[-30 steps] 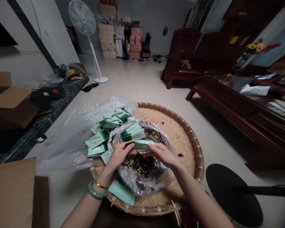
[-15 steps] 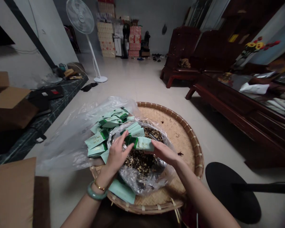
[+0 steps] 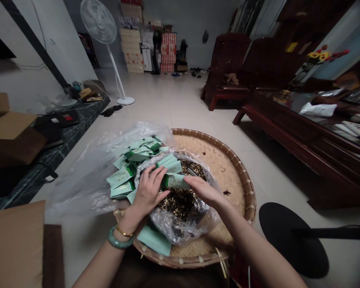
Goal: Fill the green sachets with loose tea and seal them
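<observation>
A light-green packet [image 3: 177, 181] with a dark-green band lies across the space between my hands, above a clear plastic bag [image 3: 180, 234] of dark, flaky dried leaves with pale bits [image 3: 180, 204]. Its right end is pinched in my right hand [image 3: 203, 191]. My left hand [image 3: 150, 189] is at the packet's left end, fingers stretched out and thumb apart; whether the fingertips touch it is hard to tell. Several similar packets stand in a row [image 3: 169, 162] just beyond. A silvery tool handle [image 3: 192, 172] sticks out of the leaves.
The bag rests on a round woven bamboo tray [image 3: 225, 160]. A heap of green packets [image 3: 123, 176] lies on a large clear plastic sheet [image 3: 84, 184] at the left. Another green packet [image 3: 154, 240] is near the front rim. A black round stand base [image 3: 291, 240] is on the floor at right.
My left hand has turned, its fingers now reaching over the packet's left end. The packet and my right hand have shifted slightly left.
</observation>
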Tool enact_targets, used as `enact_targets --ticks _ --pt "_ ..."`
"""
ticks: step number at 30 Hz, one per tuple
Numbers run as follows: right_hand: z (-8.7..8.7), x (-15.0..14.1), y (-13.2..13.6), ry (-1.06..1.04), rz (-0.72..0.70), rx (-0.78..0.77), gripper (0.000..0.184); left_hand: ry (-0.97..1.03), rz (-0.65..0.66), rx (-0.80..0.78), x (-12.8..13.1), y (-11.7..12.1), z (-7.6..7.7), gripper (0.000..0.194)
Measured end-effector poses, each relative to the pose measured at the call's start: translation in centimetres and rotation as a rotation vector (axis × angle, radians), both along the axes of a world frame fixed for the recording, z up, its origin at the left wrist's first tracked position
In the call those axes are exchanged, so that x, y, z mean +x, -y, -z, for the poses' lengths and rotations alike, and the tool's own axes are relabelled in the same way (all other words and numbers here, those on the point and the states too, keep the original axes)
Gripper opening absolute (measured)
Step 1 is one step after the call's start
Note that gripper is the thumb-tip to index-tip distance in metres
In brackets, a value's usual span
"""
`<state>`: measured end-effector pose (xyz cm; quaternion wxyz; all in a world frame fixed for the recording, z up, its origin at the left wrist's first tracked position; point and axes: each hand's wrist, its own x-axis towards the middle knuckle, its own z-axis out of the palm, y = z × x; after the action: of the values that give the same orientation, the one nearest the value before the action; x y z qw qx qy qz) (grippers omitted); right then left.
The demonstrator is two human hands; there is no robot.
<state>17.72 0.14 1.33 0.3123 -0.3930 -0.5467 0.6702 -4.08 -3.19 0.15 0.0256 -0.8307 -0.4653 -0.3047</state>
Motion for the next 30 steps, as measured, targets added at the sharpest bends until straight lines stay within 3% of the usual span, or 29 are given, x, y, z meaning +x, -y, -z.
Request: enact_targets --ticks 2,4,8,11,13,15,19,22,26,30 --pt "-0.5 -0.6 0.2 0.032 -0.013 0.044 0.041 -0.038 -0.028 -0.005 0.8 0.4 -0.4 0.067" --pt "-1.1 -1.3 0.4 0.054 -0.042 0.08 0.043 -0.054 0.008 -0.043 1.7 0.6 -0.6 0.062" --pt "-2.7 -1.3 0.6 0.069 -0.095 0.163 0.044 0.144 0.03 -0.093 2.5 0.2 0.0 0.051" --pt "-3.2 0.2 1.3 0.073 0.022 0.217 0.039 0.299 -0.028 -0.107 2.0 -0.2 0.5 0.043" --pt "-2.8 1.3 2.1 0.247 0.088 0.326 0.035 0.376 -0.081 -0.108 1.6 -0.3 0.6 0.04" --pt "-1.8 1.9 3.0 0.557 0.035 0.486 0.035 0.442 -0.13 -0.116 1.2 -0.5 0.7 0.04" --pt "0.4 0.8 3.8 0.947 -0.12 0.58 0.075 0.544 -0.206 -0.164 0.9 -0.7 0.8 0.047" --pt "0.8 -1.0 2.7 1.068 -0.141 0.588 0.088 0.587 -0.209 -0.191 0.8 -0.8 1.0 0.049" --pt "0.2 -2.8 0.4 1.094 -0.163 0.651 0.066 0.609 -0.201 -0.195 0.6 -0.7 0.9 0.047" --pt "-0.4 -3.5 -0.8 1.003 -0.353 0.763 0.044 0.625 -0.208 -0.195 0.4 -0.7 0.9 0.047"
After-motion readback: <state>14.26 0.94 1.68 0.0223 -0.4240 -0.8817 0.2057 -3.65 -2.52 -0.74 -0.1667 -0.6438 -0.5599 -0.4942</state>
